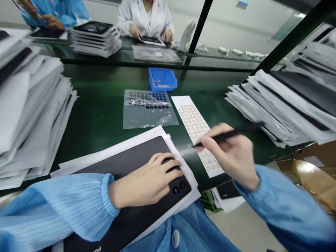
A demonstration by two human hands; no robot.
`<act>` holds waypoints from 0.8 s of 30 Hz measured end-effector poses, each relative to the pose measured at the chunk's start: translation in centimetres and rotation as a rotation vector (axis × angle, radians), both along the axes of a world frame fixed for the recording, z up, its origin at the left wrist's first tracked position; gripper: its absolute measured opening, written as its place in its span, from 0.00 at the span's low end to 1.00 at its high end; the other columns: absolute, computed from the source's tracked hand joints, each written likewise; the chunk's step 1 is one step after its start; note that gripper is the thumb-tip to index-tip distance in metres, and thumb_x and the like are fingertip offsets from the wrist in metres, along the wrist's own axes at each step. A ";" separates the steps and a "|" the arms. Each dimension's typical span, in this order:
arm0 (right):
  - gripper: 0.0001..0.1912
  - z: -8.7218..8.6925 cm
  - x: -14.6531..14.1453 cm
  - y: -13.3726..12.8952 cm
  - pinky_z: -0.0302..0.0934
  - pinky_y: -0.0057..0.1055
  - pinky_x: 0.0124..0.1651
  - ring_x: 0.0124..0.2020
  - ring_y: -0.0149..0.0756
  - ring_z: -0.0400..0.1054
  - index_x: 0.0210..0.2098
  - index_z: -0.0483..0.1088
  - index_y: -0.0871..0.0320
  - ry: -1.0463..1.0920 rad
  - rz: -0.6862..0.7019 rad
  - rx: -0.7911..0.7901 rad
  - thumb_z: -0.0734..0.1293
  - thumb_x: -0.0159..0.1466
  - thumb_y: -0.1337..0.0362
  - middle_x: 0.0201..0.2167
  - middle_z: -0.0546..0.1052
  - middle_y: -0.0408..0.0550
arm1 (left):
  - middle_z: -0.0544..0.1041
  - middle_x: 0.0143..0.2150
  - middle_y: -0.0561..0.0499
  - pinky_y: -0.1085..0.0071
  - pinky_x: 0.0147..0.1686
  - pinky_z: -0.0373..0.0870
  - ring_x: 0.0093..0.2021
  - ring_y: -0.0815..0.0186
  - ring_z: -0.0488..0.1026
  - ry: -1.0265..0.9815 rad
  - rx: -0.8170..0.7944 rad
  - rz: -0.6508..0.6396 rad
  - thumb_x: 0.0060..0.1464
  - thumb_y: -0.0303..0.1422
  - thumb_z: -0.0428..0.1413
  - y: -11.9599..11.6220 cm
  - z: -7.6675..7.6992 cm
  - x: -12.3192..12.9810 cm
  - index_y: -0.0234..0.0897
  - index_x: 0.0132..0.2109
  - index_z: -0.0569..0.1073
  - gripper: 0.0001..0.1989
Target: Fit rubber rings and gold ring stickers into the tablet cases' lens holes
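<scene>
My left hand [147, 182] lies flat with its fingers spread on a black tablet [126, 161], back side up. Two round camera lenses [179, 188] show at the tablet's right corner, just beyond my fingers. White paper-like sheets [157, 131] stick out from under the tablet. My right hand [231, 154], slightly blurred, pinches slim black tweezers [228, 134] with the tip pointing left. That tip is over or beside a white sheet of small ring-shaped stickers [193, 122]; contact is unclear. A clear plastic bag [149, 119] with rows of black round pieces lies behind the tablet.
A blue bin [162, 78] holding small pieces stands at the back of the green table [97, 119]. Tall stacks of wrapped flat items rise at left [39, 112] and right [296, 105]. Two people work across the bench. A green crate [210, 202] sits below the table edge.
</scene>
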State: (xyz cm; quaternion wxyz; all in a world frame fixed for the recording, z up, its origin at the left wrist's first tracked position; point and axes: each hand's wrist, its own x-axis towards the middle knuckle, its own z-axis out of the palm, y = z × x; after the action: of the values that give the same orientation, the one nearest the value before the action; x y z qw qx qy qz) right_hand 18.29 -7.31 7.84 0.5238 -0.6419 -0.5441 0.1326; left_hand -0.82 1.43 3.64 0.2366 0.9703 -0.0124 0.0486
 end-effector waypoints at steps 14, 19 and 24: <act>0.09 -3.4 2.8 15.4 0.68 0.28 0.31 0.22 0.35 0.74 0.25 0.64 0.59 -0.083 0.124 -0.315 0.66 0.60 0.72 0.18 0.74 0.44 | 0.68 0.57 0.46 0.57 0.61 0.58 0.62 0.54 0.57 -0.008 -0.027 0.035 0.49 0.19 0.48 -0.2 0.0 -0.1 0.35 0.54 0.68 0.24; 0.13 -2.0 4.6 13.1 0.68 0.30 0.32 0.26 0.36 0.74 0.25 0.63 0.58 -0.071 0.162 -0.322 0.64 0.65 0.61 0.24 0.76 0.47 | 0.67 0.57 0.44 0.56 0.60 0.60 0.62 0.54 0.57 -0.026 -0.023 0.050 0.52 0.20 0.48 -0.1 0.1 0.1 0.35 0.54 0.67 0.22; 0.18 -1.6 4.4 10.2 0.65 0.27 0.29 0.23 0.32 0.71 0.21 0.65 0.59 -0.059 0.277 -0.432 0.60 0.67 0.62 0.20 0.74 0.46 | 0.67 0.56 0.42 0.53 0.58 0.63 0.60 0.54 0.60 -0.144 0.055 0.304 0.57 0.25 0.47 1.3 -0.6 0.0 0.37 0.53 0.66 0.17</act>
State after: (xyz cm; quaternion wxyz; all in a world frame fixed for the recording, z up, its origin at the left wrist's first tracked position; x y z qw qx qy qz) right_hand 22.69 2.90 6.29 0.3352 -0.6620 -0.6009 0.2973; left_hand -0.81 2.74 3.03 0.1985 0.9610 0.1165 0.1531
